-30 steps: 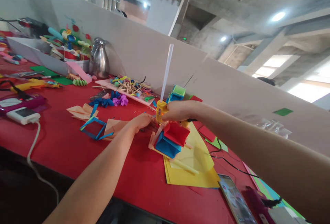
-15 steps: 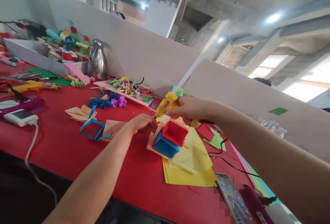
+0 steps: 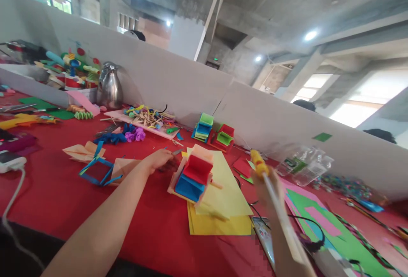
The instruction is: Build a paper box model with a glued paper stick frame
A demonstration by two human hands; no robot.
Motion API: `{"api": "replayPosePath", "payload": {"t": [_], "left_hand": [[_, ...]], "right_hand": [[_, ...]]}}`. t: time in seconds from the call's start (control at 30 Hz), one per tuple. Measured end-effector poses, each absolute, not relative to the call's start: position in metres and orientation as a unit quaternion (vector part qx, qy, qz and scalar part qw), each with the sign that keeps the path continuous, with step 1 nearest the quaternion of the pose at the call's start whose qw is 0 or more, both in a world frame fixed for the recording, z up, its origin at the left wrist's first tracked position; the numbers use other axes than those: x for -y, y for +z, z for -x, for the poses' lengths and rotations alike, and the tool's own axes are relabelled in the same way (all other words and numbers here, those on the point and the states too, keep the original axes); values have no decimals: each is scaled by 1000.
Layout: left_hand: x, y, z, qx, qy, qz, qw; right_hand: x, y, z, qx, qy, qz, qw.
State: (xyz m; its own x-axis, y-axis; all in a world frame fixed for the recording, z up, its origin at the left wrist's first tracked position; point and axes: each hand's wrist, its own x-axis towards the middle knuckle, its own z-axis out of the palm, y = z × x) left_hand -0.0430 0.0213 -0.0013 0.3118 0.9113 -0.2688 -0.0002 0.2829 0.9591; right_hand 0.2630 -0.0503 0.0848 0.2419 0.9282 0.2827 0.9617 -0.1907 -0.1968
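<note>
In the middle of the red table stands a small paper-and-stick model [image 3: 191, 179] with red and blue folded compartments and a peach top. Just left of it is my left hand [image 3: 161, 161], palm down with fingers curled. A thin grey strip [image 3: 177, 152] shows past its fingertips, but what those fingers grip is hidden. My right hand [image 3: 270, 190] is closed around a yellow hot glue gun [image 3: 259, 164], apart from the model on its right. A long whitish glue stick [image 3: 282, 217] sticks out of the gun's back. Yellow paper sheets [image 3: 219, 226] lie beneath the model's right side.
Two folded paper pieces [image 3: 203, 126] stand by the partition. A blue paper frame [image 3: 97, 171] lies at left, and a steel jug [image 3: 110, 86] behind. A phone [image 3: 264, 236], black cable [image 3: 314, 221], plastic bottles [image 3: 310, 166] and coloured sheets [image 3: 344, 236] are at right.
My right hand has drawn the glue gun away from the model, to the right and down, tipping it over. My left hand stays beside the model. The view has turned slightly right.
</note>
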Motion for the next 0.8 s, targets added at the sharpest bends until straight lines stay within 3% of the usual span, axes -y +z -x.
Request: {"api": "replayPosePath", "payload": {"t": [0.13,0.3,0.6,0.67,0.8], "left_hand": [[-18,-1,42,-472,362,-487,639],[-13,-2,37,-474,361,-505,625],[-5,4,32,-473,327,-526,627],[-4,4,33,-476,328,-522,628],[1,3,34,-477,343,-505,633]], "right_hand": [[39,30,-285,592,-34,781,195],[31,-3,-307,610,4,764,211],[44,14,-290,640,76,719,262],[47,22,-270,666,148,679,272],[51,27,-232,649,411,551,327]]}}
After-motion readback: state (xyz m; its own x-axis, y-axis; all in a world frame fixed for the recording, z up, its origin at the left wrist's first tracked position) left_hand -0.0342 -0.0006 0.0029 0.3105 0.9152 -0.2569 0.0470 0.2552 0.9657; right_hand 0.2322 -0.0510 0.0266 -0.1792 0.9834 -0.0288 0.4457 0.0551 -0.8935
